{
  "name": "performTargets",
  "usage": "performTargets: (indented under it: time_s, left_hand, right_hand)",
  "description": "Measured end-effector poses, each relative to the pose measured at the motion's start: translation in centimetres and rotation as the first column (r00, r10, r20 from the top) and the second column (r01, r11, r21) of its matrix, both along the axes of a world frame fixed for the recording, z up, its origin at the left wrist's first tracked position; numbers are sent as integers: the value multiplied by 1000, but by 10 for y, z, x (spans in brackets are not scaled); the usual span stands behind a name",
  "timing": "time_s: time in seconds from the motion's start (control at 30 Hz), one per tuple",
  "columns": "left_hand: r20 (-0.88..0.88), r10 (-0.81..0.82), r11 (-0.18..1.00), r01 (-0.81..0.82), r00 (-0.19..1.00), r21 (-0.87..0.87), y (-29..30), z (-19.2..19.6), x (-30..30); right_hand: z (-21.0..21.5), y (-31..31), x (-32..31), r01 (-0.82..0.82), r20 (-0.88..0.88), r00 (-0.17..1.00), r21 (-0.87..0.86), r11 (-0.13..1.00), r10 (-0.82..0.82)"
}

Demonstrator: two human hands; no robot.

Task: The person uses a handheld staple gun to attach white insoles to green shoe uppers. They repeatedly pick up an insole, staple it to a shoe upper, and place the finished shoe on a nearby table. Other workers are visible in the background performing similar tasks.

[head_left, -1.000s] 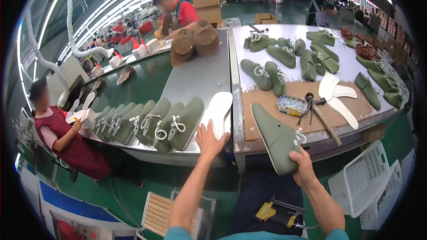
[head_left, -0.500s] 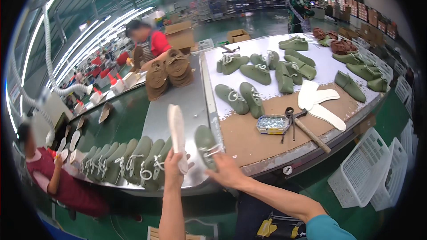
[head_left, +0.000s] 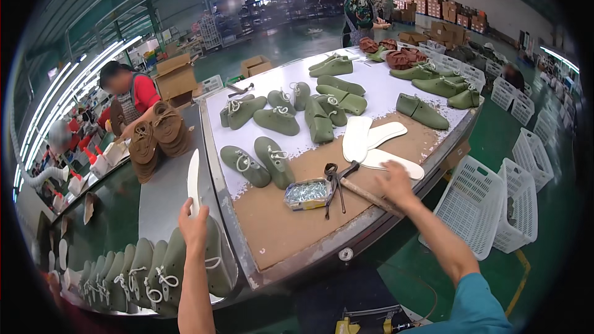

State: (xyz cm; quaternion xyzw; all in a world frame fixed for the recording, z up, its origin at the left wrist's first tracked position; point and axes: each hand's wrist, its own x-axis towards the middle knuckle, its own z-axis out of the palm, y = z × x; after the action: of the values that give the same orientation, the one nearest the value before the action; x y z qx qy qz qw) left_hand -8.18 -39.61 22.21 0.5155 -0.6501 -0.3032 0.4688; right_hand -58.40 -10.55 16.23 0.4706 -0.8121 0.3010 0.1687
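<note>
My left hand (head_left: pixel 193 227) holds a white insole (head_left: pixel 194 176) upright on its edge, above the near end of the conveyor belt (head_left: pixel 164 192). Just below it a row of green lace-up shoes on lasts (head_left: pixel 148 272) stands along the belt's near edge. My right hand (head_left: pixel 395 185) reaches over the brown board of the worktable (head_left: pixel 278 229) with its fingers spread and nothing gripped. It rests over a hammer's wooden handle (head_left: pixel 365 195), right beside several flat white insoles (head_left: pixel 371 142). Pliers (head_left: pixel 331 180) and a small open box of tacks (head_left: pixel 307 193) lie just to its left.
More green shoes (head_left: pixel 278 120) cover the table's white part. Stacked brown uppers (head_left: pixel 154 139) sit on the belt by a person in red (head_left: pixel 133 96). Another person (head_left: pixel 359 9) stands at the far end. White plastic baskets (head_left: pixel 489 204) stand on the floor at right.
My right hand has left the green shoe in the row on the belt and swung right to the hammer and insoles. My left hand still holds the insole upright.
</note>
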Motion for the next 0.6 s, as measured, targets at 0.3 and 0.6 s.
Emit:
performTargets:
  time_s: [0.3, 0.6]
  left_hand:
    - [379, 159, 965, -62, 912, -254, -45, 1, -42]
    - [128, -168, 982, 154, 977, 113, -67, -11, -193]
  right_hand:
    - [32, 26, -84, -43, 235, 971, 295, 954, -30]
    - [106, 37, -85, -169, 321, 943, 222, 960, 92]
